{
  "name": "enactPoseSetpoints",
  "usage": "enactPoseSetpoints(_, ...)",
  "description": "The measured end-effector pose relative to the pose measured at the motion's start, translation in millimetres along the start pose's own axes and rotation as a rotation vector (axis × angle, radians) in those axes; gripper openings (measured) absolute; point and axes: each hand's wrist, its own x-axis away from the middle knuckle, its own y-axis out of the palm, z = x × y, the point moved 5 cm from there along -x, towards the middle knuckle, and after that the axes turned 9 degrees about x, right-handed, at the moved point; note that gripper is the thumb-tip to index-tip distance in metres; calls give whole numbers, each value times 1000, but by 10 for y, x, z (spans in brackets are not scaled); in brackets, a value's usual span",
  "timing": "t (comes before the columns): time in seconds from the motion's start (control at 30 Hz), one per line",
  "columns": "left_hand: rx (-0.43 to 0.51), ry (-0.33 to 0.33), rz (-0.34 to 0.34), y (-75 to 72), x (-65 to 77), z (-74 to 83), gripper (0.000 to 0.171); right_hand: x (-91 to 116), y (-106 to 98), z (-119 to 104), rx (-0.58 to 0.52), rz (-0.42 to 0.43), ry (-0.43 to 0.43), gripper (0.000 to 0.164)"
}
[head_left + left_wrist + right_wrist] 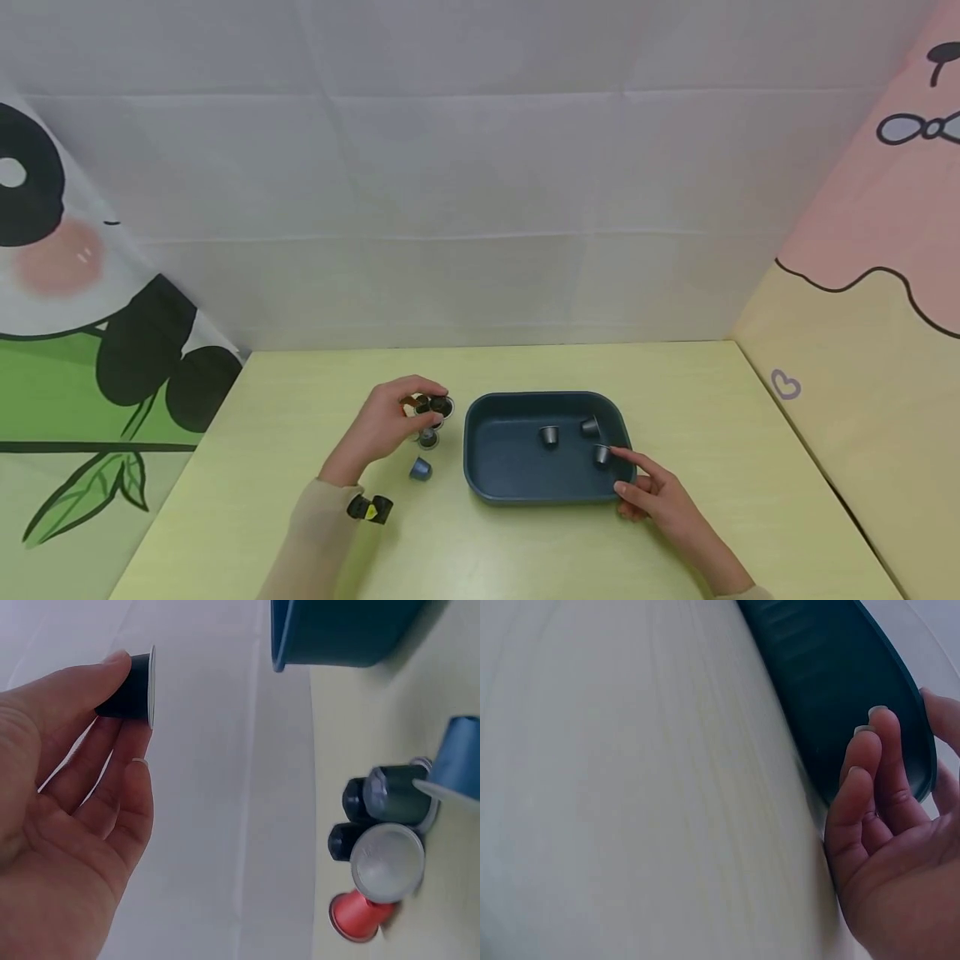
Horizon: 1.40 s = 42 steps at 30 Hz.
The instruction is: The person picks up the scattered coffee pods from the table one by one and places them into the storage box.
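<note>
My left hand (386, 423) pinches a dark coffee capsule (133, 690) between thumb and fingers, its pale rim facing away from the palm. Below it on the table is a cluster of capsules: a dark green capsule (401, 793), a red capsule (354, 915) and others, with a blue capsule (421, 469) nearer me. At the near right corner of the dark teal tray (517, 500), my right hand (660, 493) grips the rim, several fingers curled against the outer wall. Its index fingertip reaches inside, right beside a silver-grey capsule (602, 455).
Inside the tray lie two more capsules, a silver-grey one (550, 436) near the middle and a darker one (590, 426) near the right wall. The pale yellow table (315, 379) meets a white cloth backdrop (480, 283) behind. Printed cloths hang at both sides.
</note>
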Motion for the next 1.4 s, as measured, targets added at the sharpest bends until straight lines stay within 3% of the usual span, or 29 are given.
enactPoseSetpoints(0.27,8,45,-56,155,-159,131,30,11,8,0,-9,4,7,54)
enactPoseSetpoints(0.5,-20,83,-65,227,-307,218,31,-9,0,-4,-3,-6,13,57)
enactPoseSetpoints(0.77,19,77,-98,380,-473,307,30,0,0,5,-2,-1,-3,56)
enactPoseSetpoints(1.1,44,136,-143,573,-666,422,28,-3,-1,13,-4,-6,-26,55)
enactPoseSetpoints(1.4,66,148,-162,728,-786,442,28,1,-2,12,-14,4,-9,55)
